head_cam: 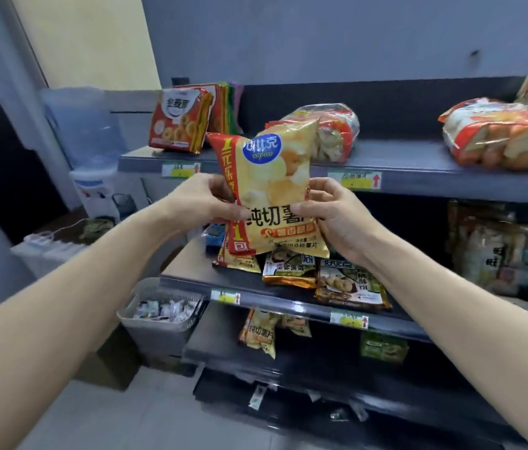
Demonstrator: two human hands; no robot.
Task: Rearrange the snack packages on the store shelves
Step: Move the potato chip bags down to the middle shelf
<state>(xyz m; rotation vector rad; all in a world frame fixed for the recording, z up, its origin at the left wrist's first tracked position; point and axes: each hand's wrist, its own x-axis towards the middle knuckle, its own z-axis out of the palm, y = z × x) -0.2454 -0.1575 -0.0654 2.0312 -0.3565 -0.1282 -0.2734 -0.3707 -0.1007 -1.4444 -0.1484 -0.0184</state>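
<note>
Holding: both hands are on one chip bag point(269, 193). The left hand point(204, 199) pinches its red left edge. The right hand point(330, 216) curls round the right edge, thumb across the front.
Where the bag is: in the air and upright, in front of the shelving, between the top shelf point(385, 157) and the middle shelf point(184, 264). It hangs just above a small heap of packets point(347, 280) on the middle shelf; I cannot tell whether its bottom edge touches them.
Step in hand: to my eye the bag is lifted and not yet placed, so the job is somewhere in its middle.
Next move: it calls for choosing a spot. A similar yellow bag point(257, 332) stands on the lower shelf, and grouping like with like looks sensible. Either way the bag wants setting down face out, then both hands letting go.
Look of the bag: yellow foil, puffed with air, with a red strip down its left side, a round blue logo near the top, pictured chips, and large printed characters below. It is creased where the fingers press.
Handling: probably light and easy to crush, so a gentle hold should do.
</note>
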